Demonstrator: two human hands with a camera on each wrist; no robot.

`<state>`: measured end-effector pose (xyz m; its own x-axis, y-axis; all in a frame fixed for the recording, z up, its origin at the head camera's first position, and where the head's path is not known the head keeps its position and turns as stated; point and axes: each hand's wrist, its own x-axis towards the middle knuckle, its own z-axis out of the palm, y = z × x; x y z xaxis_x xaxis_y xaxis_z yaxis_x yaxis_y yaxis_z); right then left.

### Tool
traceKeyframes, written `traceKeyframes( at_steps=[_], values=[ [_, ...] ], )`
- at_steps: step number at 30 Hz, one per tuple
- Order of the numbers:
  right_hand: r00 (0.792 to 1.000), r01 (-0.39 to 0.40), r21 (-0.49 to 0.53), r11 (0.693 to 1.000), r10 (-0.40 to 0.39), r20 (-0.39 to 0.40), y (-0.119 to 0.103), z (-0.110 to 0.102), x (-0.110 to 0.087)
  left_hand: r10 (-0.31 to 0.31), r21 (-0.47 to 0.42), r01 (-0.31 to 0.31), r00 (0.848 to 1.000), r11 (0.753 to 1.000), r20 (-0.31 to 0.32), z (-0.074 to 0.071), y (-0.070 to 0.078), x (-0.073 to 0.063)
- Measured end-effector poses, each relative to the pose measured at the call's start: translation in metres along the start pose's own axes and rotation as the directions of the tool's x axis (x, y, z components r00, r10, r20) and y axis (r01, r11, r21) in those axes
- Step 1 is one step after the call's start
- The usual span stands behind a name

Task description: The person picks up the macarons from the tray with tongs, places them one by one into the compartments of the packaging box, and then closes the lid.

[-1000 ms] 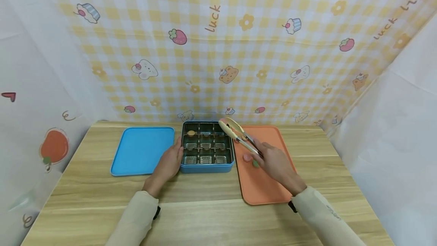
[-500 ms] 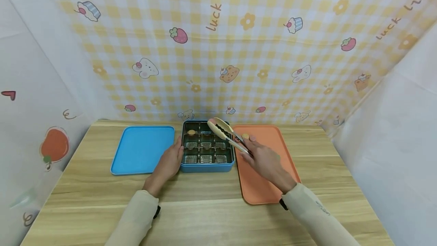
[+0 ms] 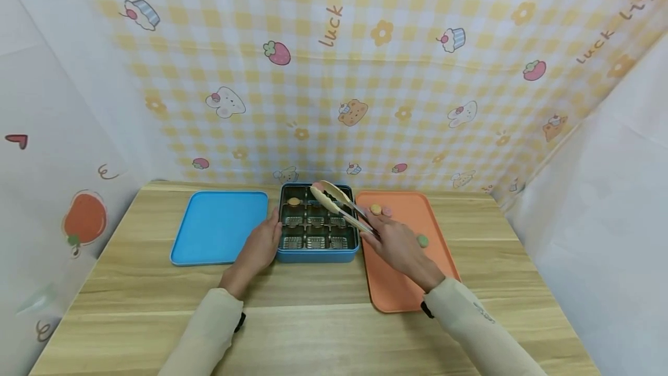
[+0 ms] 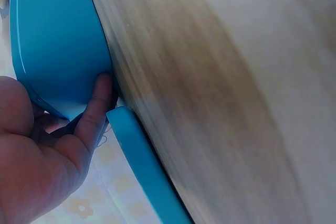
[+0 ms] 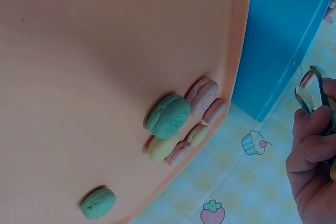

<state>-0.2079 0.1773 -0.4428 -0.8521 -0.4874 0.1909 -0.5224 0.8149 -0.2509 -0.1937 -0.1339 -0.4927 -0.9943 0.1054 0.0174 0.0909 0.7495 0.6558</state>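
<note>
My left hand (image 3: pixel 259 248) rests along the left side of a blue box (image 3: pixel 315 256) with a dark, clear-walled insert of several compartments; its fingers (image 4: pixel 94 108) touch the box's side wall. A yellow macaron (image 3: pixel 294 202) lies in the back-left compartment. My right hand (image 3: pixel 399 245) grips metal tongs (image 3: pixel 360 224) with cream tips. Between those tips a pink macaron (image 3: pixel 317 186) is pinched, over the back-middle part of the box. The tongs hide part of the back compartments.
An orange tray (image 3: pixel 396 295) right of the box carries several pink, yellow and green macarons, among them a large green one (image 5: pixel 168 116) and a separate green one (image 5: pixel 98 203). A blue lid (image 3: pixel 219 228) lies left of the box. A checked cloth (image 3: pixel 334 132) hangs behind.
My right hand has carried the tongs and pink macaron leftward, from the box's back-right corner to its back middle. More macarons on the tray have come into sight. My left hand stays put.
</note>
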Motion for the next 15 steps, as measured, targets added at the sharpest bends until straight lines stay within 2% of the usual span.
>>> traceKeyframes(
  at_steps=[15],
  values=[
    [0.999,0.004,-0.040,0.999,-0.002,0.050,0.0001,0.0080,0.0049,0.029,0.014,-0.029,0.999,0.999,-0.019,0.0007,-0.0017,0.0022]
  ],
)
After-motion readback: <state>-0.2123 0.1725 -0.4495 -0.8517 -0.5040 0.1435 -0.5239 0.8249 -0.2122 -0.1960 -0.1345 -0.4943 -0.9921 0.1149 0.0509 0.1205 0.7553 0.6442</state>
